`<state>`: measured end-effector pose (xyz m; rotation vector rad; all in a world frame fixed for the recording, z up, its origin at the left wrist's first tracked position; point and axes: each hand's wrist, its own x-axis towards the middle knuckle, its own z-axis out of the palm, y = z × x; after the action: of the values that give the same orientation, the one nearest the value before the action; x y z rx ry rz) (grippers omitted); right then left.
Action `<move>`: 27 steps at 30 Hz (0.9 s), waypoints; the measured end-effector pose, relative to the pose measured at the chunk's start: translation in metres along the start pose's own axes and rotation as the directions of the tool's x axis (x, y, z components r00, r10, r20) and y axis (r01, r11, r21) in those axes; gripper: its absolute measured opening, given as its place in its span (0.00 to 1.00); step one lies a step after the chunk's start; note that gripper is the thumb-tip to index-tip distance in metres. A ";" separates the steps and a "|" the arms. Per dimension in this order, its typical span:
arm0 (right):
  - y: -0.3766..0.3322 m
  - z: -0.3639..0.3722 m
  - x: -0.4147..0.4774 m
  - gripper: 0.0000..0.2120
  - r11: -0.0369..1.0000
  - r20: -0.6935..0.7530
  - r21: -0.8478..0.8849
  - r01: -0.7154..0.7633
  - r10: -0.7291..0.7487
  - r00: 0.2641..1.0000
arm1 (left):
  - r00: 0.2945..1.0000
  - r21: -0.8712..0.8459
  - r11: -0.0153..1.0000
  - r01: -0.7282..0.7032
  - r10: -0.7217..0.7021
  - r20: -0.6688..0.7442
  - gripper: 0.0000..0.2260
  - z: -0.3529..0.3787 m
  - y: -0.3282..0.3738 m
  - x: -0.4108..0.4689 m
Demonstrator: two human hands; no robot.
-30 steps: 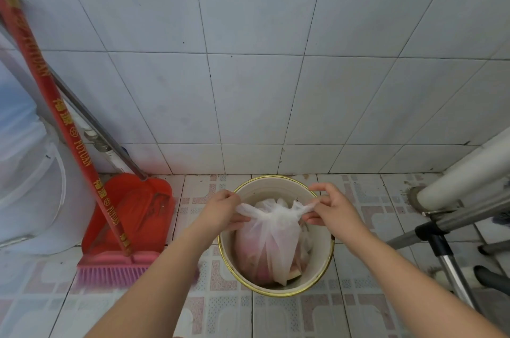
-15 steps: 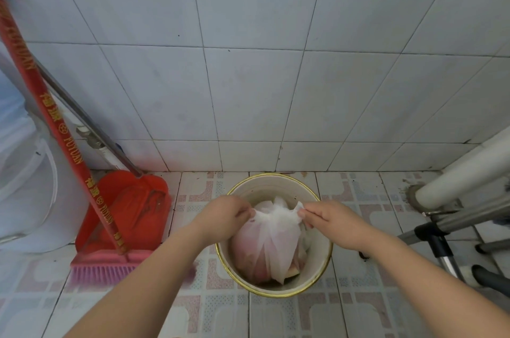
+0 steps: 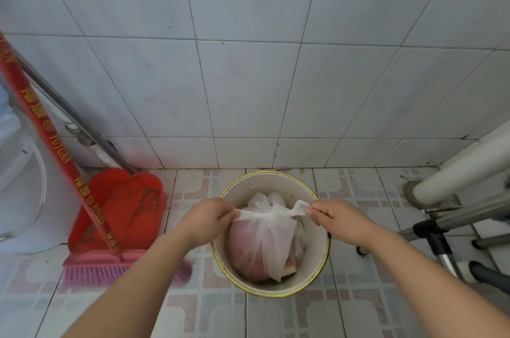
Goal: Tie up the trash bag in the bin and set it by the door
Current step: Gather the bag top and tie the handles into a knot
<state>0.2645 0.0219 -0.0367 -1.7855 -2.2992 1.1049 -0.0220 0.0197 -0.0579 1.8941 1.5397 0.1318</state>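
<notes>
A thin white trash bag (image 3: pixel 265 244) with pinkish contents sits inside a round cream bin with a gold rim (image 3: pixel 320 263) on the tiled floor by the wall. My left hand (image 3: pixel 205 217) pinches the bag's left handle strip, and my right hand (image 3: pixel 335 217) pinches the right one. Both strips are stretched taut sideways, meeting in a knot above the middle of the bag. The bag's bottom is hidden in the bin. No door is in view.
A red dustpan (image 3: pixel 121 208) and a pink-bristled broom with a red handle (image 3: pixel 55 141) lean against the wall at left, beside a white container (image 3: pixel 19 186). At right, a white pipe (image 3: pixel 463 169) and metal frame legs (image 3: pixel 447 249) stand on the floor.
Half a second ago my hands were close together over the bag's top. They have since pulled apart sideways, drawing the two handle strips tight.
</notes>
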 end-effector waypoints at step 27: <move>-0.132 -0.098 -0.041 0.20 0.898 -0.425 0.385 0.212 -0.032 0.905 | 0.974 -0.173 0.977 -0.122 0.085 -0.209 0.17 -0.129 0.138 -0.029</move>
<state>0.2099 0.0246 0.1236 -1.5003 -1.7389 0.9938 0.0219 0.0410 0.1266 1.8573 1.5000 0.5098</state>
